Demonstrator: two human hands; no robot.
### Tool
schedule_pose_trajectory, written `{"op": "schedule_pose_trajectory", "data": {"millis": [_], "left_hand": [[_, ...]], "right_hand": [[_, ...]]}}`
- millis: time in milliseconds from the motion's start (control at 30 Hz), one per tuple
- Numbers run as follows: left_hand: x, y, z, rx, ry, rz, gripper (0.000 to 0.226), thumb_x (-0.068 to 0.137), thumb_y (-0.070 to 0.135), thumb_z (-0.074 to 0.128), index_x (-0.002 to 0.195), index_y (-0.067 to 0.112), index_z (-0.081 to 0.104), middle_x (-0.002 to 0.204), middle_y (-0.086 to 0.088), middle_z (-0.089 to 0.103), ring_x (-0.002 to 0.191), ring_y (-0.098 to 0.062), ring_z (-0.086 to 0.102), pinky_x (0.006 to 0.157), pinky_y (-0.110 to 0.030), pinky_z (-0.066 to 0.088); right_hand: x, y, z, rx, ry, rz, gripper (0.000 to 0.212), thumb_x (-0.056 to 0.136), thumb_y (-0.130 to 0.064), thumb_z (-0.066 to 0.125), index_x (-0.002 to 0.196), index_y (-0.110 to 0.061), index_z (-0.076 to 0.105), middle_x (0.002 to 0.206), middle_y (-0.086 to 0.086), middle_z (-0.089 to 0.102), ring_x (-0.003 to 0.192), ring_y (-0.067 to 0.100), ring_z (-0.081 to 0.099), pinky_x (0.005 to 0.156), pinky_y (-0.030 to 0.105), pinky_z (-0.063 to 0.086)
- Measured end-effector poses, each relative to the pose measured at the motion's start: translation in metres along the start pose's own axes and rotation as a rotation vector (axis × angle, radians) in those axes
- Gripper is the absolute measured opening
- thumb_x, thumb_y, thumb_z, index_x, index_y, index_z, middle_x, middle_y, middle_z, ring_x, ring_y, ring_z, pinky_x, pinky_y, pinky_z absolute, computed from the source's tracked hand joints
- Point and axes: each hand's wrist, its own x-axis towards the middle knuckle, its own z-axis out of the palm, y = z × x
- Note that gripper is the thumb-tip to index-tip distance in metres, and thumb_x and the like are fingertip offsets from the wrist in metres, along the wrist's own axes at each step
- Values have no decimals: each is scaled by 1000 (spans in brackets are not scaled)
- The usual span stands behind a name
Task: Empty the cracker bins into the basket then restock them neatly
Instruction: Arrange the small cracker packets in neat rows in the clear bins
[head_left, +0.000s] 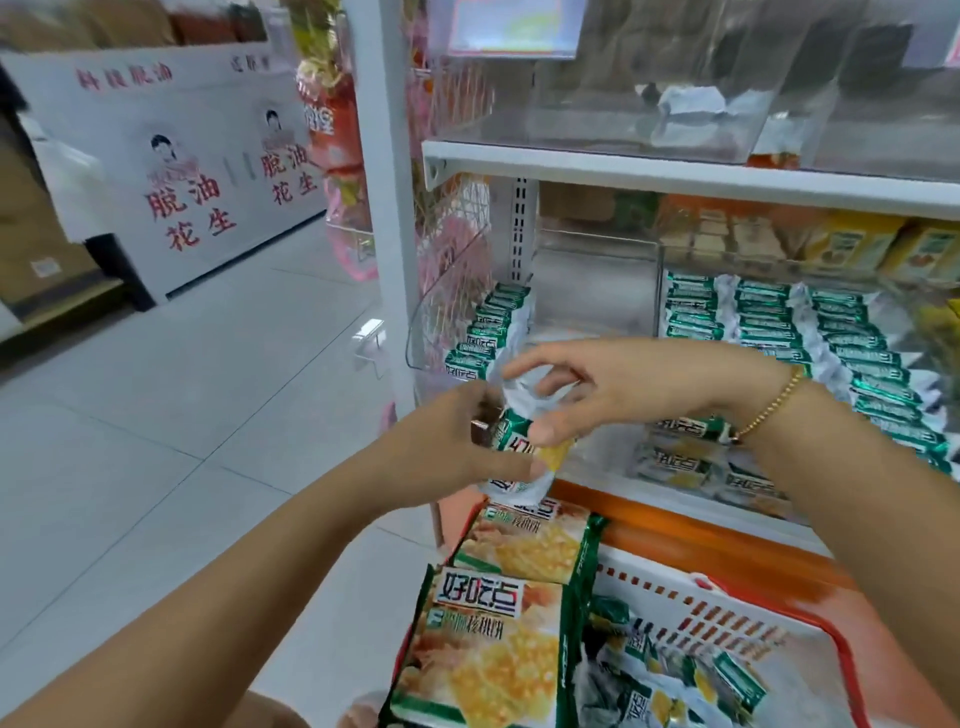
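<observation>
I note the left hand (447, 441) gripping a cracker packet (511, 441), fingers curled round it, just in front of the left bin (592, 312). The right hand (623, 384) pinches the packet's crimped upper end. The right bin (661, 296) holds ordered rows. The basket (701, 613), near right, contains more packets.

big cracker bag (483, 639), 6 o'clock: 好吃点 in chunky dark letters, 核桃酥 on the line right under it
second bag (524, 543), just behind it: 核桃酥 again, brand line half covered
held packet (519, 452), dead centre: only 好吃 shows, the rest is covered
small packets (483, 332), 12 o'clock in the bin: 好吃点, flipped from here
white wall panel (171, 171), 10 o'clock: 脱油花生 in red, twice, plus smaller 科技脱油 up top
price tag (511, 26), 12 o'clock at the top edge: too blurry, can't read it
</observation>
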Motion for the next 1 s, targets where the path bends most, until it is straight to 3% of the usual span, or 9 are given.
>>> {"op": "schedule_pose_trajectory", "data": {"millis": [133,233,367,500,567,633,733,833,1000], "left_hand": [[-1,-1,-8,37,159,2,74,60,54,83,118,26,47,114,9,59,102,-9,61,91,-36,52],[1,2,-22,-130,268,-15,70,54,47,80,112,21,50,103,6,61,90,-10,65,75,-29,56],[9,4,-30,-294,294,-45,53,71,44,79,111,17,57,101,0,67,85,-10,68,73,-25,55],[23,1,-39,-530,436,-65,41,93,49,48,100,12,64,90,0,71,82,-11,69,76,-26,56],[31,-10,-44,-411,498,-123,34,98,37,48,106,8,63,97,-3,66,88,-18,64,82,-31,52],[37,-21,-42,-83,479,-158,22,100,18,44,110,10,62,103,-4,60,94,-24,59,85,-33,47],[42,-33,-33,279,437,-198,37,98,6,36,131,9,53,127,-8,58,111,-26,56,85,-26,43],[44,-37,-30,303,434,-200,41,95,6,40,135,11,47,132,-10,54,114,-25,54,81,-21,38],[43,-37,-30,322,432,-186,41,96,13,48,136,13,47,134,-8,54,117,-23,53,83,-19,34]], "right_hand": [[35,4,-10,-94,-97,11,66,76,-39,76,133,-19,49,126,3,55,98,1,60,81,20,54],[47,6,-14,-24,-91,-32,35,77,-32,76,96,-8,59,83,4,60,65,-1,55,60,15,49],[58,18,-17,357,-165,-27,32,74,-30,75,98,-13,62,86,-4,67,76,6,64,62,17,51],[71,33,-20,919,-97,45,49,61,-34,81,101,-12,65,92,6,73,77,17,71,63,23,57],[80,38,-22,1054,60,104,42,67,-29,71,104,-12,62,91,7,73,75,18,71,63,26,59],[91,42,-21,1077,165,158,33,75,-24,68,105,-12,61,94,7,71,81,17,69,74,29,60],[113,51,-13,1056,199,224,22,87,-18,65,107,-11,61,103,7,69,97,20,65,92,36,54],[131,58,-5,1046,177,279,26,87,-18,67,111,-10,60,112,10,67,107,23,62,102,39,47],[142,58,-1,1139,159,243,25,87,-14,66,110,-7,60,109,11,68,97,21,66,84,34,56]]}}
